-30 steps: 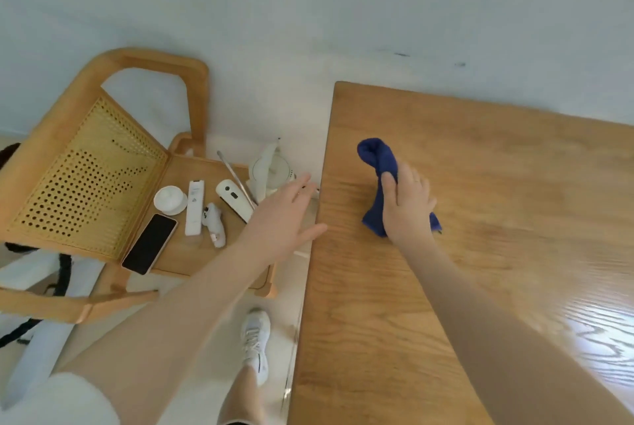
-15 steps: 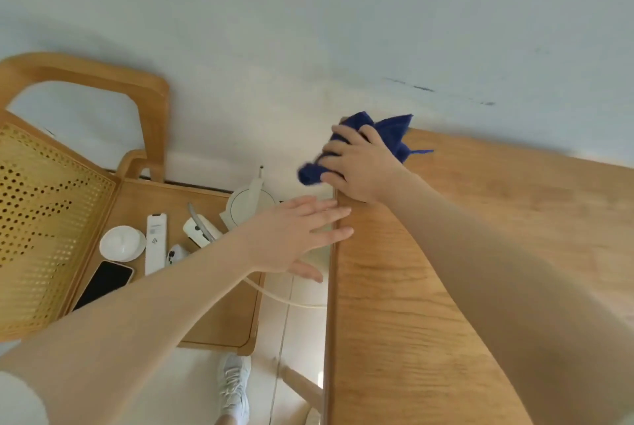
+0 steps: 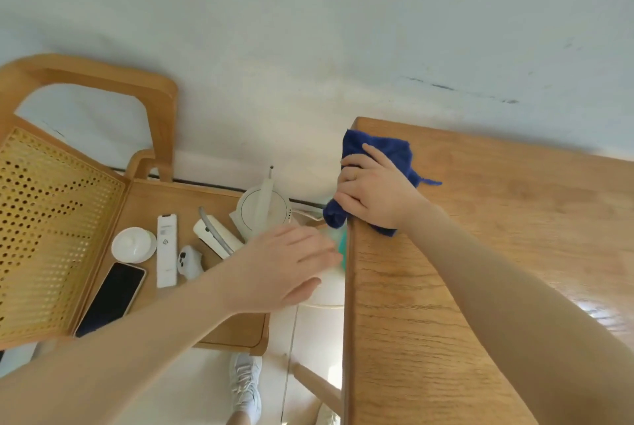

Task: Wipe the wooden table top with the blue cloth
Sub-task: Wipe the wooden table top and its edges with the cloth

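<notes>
Head view
Blue cloth (image 3: 377, 153): bunched at the wooden table top's (image 3: 480, 270) far left corner, long axis along the left edge, near end drooping over it.
Right hand (image 3: 372, 193): fingers curled, gripping the cloth.
Left hand (image 3: 278, 270): fingers straight, empty, beside the table edge, above the chair (image 3: 51, 218).

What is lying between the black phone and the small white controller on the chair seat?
In the head view, the long white remote lies upright between the black phone and the small white controller, on the chair seat.
</notes>
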`<state>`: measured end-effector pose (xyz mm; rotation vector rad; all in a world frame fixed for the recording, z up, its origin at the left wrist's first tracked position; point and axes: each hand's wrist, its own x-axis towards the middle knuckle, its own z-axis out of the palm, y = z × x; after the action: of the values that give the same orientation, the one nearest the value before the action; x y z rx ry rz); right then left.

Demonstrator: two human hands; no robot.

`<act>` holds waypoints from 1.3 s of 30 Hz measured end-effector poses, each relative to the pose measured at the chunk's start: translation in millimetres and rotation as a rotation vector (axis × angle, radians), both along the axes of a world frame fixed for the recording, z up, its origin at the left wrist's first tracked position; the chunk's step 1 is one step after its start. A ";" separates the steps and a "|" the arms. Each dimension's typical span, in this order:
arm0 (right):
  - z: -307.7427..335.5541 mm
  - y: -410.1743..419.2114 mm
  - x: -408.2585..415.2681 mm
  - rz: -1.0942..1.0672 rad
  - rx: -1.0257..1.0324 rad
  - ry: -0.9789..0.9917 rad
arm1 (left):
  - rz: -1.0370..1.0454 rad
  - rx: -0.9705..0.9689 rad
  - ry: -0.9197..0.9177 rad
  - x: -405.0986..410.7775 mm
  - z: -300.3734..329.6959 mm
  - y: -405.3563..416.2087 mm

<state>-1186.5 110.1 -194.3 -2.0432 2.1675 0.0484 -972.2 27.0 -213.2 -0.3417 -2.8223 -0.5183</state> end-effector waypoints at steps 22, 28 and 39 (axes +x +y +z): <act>-13.4 62.2 102.9 -0.443 -0.111 0.063 | 0.419 1.285 -0.737 -133.6 27.5 -46.4; -21.3 22.9 102.3 -0.729 -0.133 0.213 | 0.438 1.310 -0.713 -135.8 22.8 -43.9; -25.1 44.9 132.1 -0.813 -0.068 0.215 | 0.406 1.108 -0.693 -130.8 15.2 -26.8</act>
<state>-1054.4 155.0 -219.4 -1.0763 2.9877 0.0956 -1103.1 0.2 -198.0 0.7214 -2.4592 -2.2058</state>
